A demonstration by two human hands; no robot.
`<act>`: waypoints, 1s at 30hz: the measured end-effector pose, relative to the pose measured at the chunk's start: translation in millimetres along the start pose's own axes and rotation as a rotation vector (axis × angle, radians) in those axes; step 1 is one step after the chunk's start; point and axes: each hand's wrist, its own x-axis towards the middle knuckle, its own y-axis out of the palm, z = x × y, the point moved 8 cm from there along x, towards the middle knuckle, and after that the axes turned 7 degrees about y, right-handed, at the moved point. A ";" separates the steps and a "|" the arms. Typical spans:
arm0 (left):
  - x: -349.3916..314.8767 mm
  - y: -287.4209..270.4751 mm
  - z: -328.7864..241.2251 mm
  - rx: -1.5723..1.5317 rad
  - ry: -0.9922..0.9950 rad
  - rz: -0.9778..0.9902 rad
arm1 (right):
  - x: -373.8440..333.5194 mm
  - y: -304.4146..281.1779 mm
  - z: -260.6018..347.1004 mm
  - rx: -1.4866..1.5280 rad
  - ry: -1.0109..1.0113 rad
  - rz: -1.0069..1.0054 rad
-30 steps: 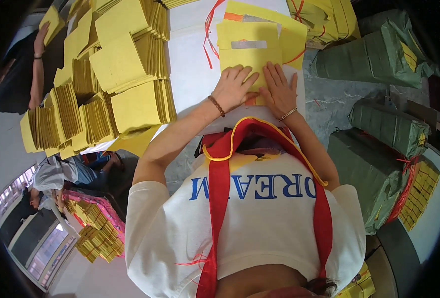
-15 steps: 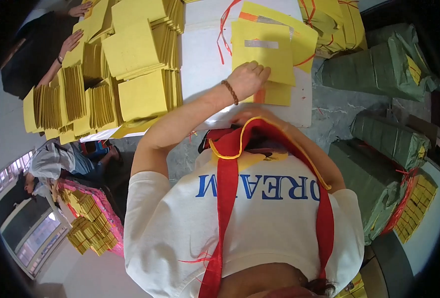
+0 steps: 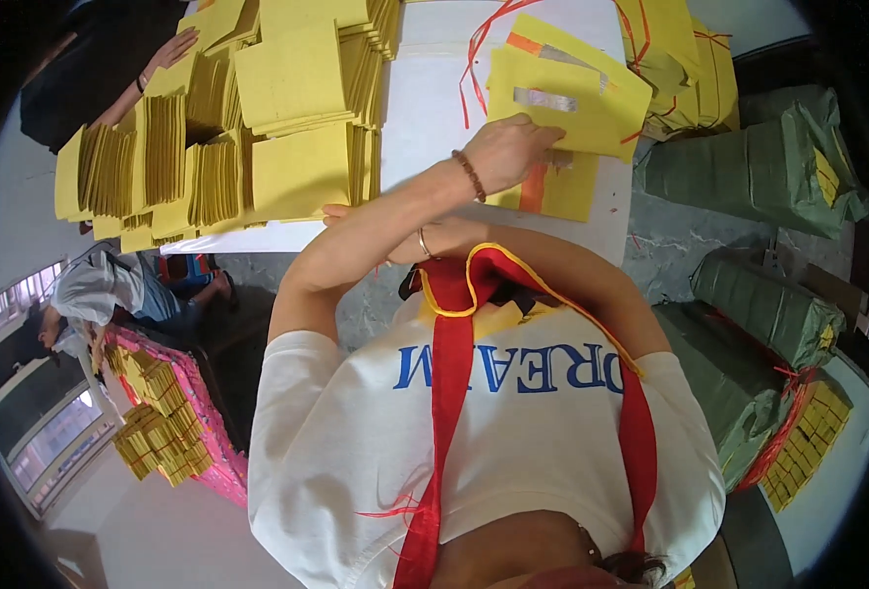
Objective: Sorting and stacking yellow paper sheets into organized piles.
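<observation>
Head view: forearms crossed, left of both hands on yellow paper.

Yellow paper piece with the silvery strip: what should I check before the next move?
1. Left hand at the near edge of the yellow paper piece: ok.
2. Firm grip on it: cannot tell; the fingers are curled and partly hidden.
3. Arms uncrossed: not ok; the left forearm crosses over the right hand.
4. Right hand clear of the yellow stack: cannot tell; much of it is hidden.
5. Red string clear of the left hand: ok.
</observation>
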 end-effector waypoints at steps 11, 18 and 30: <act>-154.2 -145.4 -33.4 0.419 -0.039 -0.285 | 17.1 -32.0 -23.1 0.030 -0.081 -0.559; -250.6 -132.0 34.4 0.797 -0.217 -0.013 | 25.9 -20.5 -21.1 -0.035 -0.008 -0.429; -274.1 -105.5 78.6 0.508 -0.439 0.188 | 31.3 -27.5 -28.7 0.105 -0.169 -0.618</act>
